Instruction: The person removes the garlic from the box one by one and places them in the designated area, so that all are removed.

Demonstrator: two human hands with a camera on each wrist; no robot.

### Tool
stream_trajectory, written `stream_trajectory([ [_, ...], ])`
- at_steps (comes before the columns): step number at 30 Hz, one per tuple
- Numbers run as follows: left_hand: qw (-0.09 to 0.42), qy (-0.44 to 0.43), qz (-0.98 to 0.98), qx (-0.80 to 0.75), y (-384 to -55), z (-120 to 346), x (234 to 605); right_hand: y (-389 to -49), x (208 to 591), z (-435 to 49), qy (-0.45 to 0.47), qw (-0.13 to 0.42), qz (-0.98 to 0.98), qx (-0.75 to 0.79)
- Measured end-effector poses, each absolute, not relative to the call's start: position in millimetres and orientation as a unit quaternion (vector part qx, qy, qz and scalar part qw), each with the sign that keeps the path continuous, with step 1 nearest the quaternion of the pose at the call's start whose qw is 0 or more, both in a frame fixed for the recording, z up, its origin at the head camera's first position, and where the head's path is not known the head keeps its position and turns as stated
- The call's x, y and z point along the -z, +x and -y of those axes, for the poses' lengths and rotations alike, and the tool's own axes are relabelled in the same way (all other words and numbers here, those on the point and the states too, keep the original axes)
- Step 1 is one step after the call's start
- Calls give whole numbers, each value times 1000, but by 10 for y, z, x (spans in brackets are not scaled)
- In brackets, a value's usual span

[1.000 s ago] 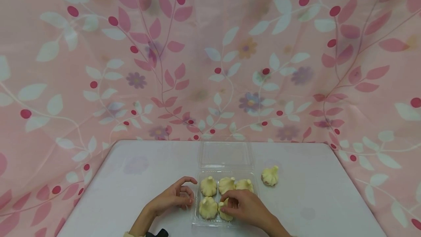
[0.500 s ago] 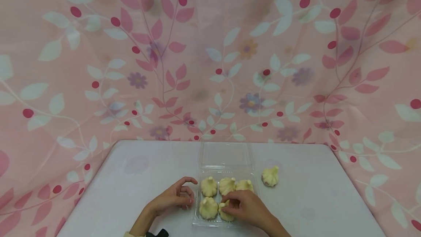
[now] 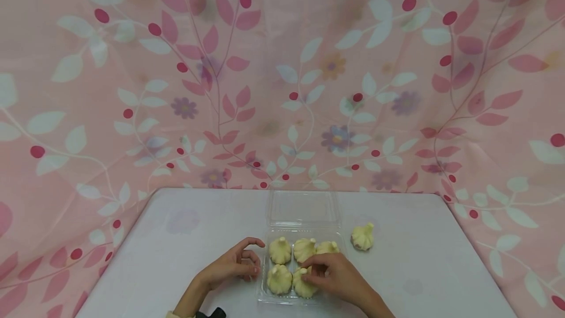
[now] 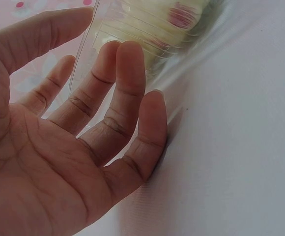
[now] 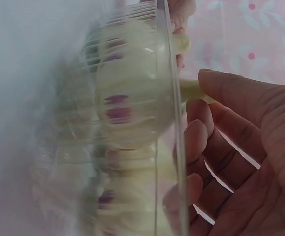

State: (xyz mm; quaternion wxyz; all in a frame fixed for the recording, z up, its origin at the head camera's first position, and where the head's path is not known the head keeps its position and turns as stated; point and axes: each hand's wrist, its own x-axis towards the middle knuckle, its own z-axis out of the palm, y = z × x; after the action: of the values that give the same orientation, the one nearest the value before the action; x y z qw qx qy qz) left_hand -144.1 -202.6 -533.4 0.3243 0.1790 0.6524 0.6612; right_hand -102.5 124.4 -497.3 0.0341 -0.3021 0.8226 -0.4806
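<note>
In the head view a clear plastic clamshell box [image 3: 282,301] lies open on the table, with several garlic bulbs in two rows. My right hand [image 3: 337,276] is over the front row, thumb and forefinger pinching the stem of the front middle garlic bulb [image 3: 303,286]. The right wrist view has the thumb [image 5: 241,91] against that stem, above the box wall. To the box's left, my left hand [image 3: 231,264] rests with loosely bent fingers and holds nothing. Its fingertips are close to the box side in the left wrist view; whether they touch it is unclear.
One loose garlic bulb [image 3: 362,237] sits on the white table [image 3: 410,259] to the right of the box. The box's clear lid [image 3: 303,207] lies folded back behind it. A pink floral curtain [image 3: 282,87] hangs behind and along both sides.
My right hand has shifted slightly right, and more of the front middle garlic bulb shows. My left hand has stayed where it was.
</note>
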Motion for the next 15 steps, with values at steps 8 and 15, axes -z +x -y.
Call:
stream_trajectory([
  [8, 327, 182, -649, -663, -1447, 2028, 5341, -1021, 4908, -1324, -308, 19, -810, 498],
  [15, 324, 180, -652, -662, -1453, 2032, 5358, -1039, 4852, -1390, -284, 22, -816, 502],
])
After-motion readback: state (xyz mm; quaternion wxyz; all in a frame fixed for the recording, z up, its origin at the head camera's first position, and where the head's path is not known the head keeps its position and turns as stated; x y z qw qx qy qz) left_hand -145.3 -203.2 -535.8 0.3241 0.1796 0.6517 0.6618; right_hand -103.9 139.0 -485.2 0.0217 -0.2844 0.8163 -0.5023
